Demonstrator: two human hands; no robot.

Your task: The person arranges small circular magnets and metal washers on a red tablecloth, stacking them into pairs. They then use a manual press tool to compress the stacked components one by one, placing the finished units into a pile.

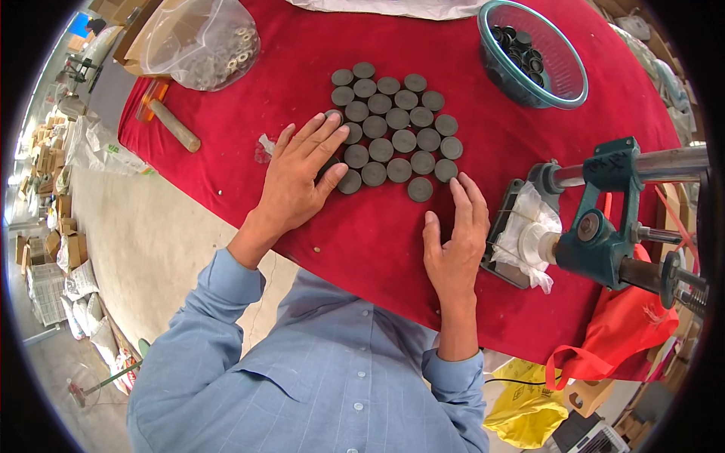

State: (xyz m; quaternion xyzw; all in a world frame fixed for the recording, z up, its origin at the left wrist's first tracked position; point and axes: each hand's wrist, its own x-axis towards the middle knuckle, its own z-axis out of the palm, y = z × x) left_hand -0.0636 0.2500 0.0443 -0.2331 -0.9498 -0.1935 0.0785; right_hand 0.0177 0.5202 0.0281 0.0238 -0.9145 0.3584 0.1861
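Observation:
Several round dark grey discs [397,118] lie flat in a close cluster on a red cloth [362,249]. My left hand [294,177] rests at the cluster's left edge, fingers stretched out and touching or covering some of the discs there. On the right side, my right hand [459,238] lies on the cloth with its fingers extended, the fingertips just below the nearest right-hand disc. Neither hand holds anything that I can see. What lies under the left palm is hidden.
At right stands a green hand press [604,219] with white wrapping. A teal basket [581,83] of black round parts sits at the far right. A clear bag [196,45] of small rings and a wooden-handled hammer [175,126] are at the far left. A red bag [619,332] hangs lower right.

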